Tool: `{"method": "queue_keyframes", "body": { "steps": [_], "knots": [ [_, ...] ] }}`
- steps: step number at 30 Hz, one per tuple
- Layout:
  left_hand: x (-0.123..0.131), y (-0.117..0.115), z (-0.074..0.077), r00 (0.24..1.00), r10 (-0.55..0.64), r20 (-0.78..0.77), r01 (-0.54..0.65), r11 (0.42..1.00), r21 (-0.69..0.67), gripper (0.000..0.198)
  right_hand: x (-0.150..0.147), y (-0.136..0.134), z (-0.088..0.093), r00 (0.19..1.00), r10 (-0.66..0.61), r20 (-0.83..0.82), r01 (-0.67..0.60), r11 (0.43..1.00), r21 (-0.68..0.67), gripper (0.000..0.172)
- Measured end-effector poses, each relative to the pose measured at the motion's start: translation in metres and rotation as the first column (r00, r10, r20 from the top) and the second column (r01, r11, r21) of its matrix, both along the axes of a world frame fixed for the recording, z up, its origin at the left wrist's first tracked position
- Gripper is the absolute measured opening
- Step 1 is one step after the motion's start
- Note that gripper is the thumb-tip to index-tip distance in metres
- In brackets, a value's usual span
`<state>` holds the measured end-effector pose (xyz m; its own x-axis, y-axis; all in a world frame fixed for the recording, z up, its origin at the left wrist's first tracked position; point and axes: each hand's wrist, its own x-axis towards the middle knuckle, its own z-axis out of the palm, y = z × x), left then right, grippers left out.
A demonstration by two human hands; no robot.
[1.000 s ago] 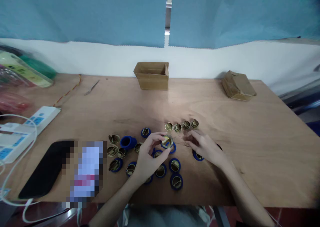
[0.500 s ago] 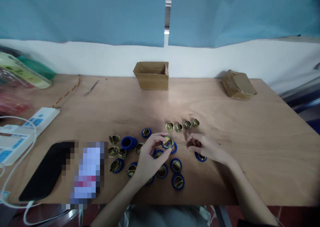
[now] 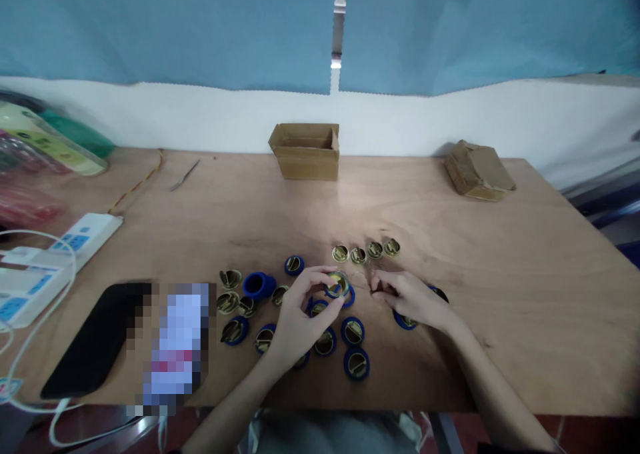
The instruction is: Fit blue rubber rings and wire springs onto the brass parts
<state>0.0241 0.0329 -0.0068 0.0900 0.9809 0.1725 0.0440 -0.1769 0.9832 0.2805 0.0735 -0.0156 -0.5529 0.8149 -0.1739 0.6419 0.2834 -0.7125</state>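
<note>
Not much has been shifted in the last second, tbh. The left hand (image 3: pixel 300 317) is kept where it was. One brass cap (image 3: pixel 336 283) is clamped between its thumb and fingertips, just above the cluster on the near middle of the table (image 3: pixel 500 294).

The change is at the right hand (image 3: pixel 413 299). A second ago its fingers were spread flat on the wood. Now they've been drawn together into a pinch just right of the held cap. Whether anything is caught in that pinch can't be told, it's too small. It reads as if some little part was felt for and gathered up beside the cap.

Counts:
- Four bare brass cups (image 3: pixel 357 255) are lined up in a row on the far side.
- Four more loose ones (image 3: pixel 230 279) are scattered at the left of the cluster.
- Roughly eleven blue-rimmed caps (image 3: pixel 357 363) can be made out, a few half hidden under the hands.
- One blue tube (image 3: pixel 257 285) is lying at the left.
</note>
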Motion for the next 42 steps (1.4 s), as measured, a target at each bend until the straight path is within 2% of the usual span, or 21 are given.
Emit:
{"method": "queue_keyframes", "body": {
  "steps": [11, 24, 28, 30, 32, 35, 39, 42],
  "knots": [
    [0.002, 0.000, -0.001, 1.000, 0.012, -0.005, -0.012, 1.000, -0.006, 0.017, -0.001, -0.002, 0.002, 0.999, 0.038, -0.010, -0.038, 0.999, 0.033, 0.014],
    [0.001, 0.001, 0.000, 1.000, 0.019, -0.021, -0.019, 1.000, 0.015, 0.017, -0.002, -0.003, -0.003, 1.000, 0.008, 0.001, -0.008, 0.998, 0.061, 0.016],
    [0.001, 0.001, -0.001, 1.000, 0.022, -0.011, -0.022, 1.000, 0.011, 0.018, -0.005, -0.005, 0.007, 0.999, -0.016, -0.047, 0.020, 0.997, 0.081, 0.012],
    [0.002, 0.001, -0.001, 1.000, 0.017, -0.017, -0.017, 1.000, 0.007, 0.019, -0.005, -0.008, 0.016, 0.986, -0.047, -0.158, 0.056, 0.997, 0.050, 0.013],
    [0.002, 0.001, -0.001, 0.999, 0.015, -0.030, -0.014, 1.000, 0.006, 0.020, -0.005, -0.010, 0.026, 0.931, -0.098, -0.351, 0.082, 0.995, -0.062, 0.016],
    [0.002, 0.000, 0.000, 0.998, 0.010, -0.055, -0.010, 1.000, 0.003, 0.020, -0.005, -0.013, 0.034, 0.793, -0.187, -0.580, 0.032, 0.963, -0.266, 0.018],
    [0.003, -0.001, 0.003, 0.994, 0.006, -0.107, -0.007, 1.000, -0.012, 0.023, -0.010, -0.016, 0.029, 0.638, -0.298, -0.710, 0.013, 0.926, -0.377, 0.023],
    [0.003, -0.002, 0.005, 0.991, -0.018, -0.132, 0.017, 1.000, -0.006, 0.026, -0.019, -0.017, 0.021, 0.509, -0.435, -0.743, 0.016, 0.868, -0.497, 0.028]
  ]
}}
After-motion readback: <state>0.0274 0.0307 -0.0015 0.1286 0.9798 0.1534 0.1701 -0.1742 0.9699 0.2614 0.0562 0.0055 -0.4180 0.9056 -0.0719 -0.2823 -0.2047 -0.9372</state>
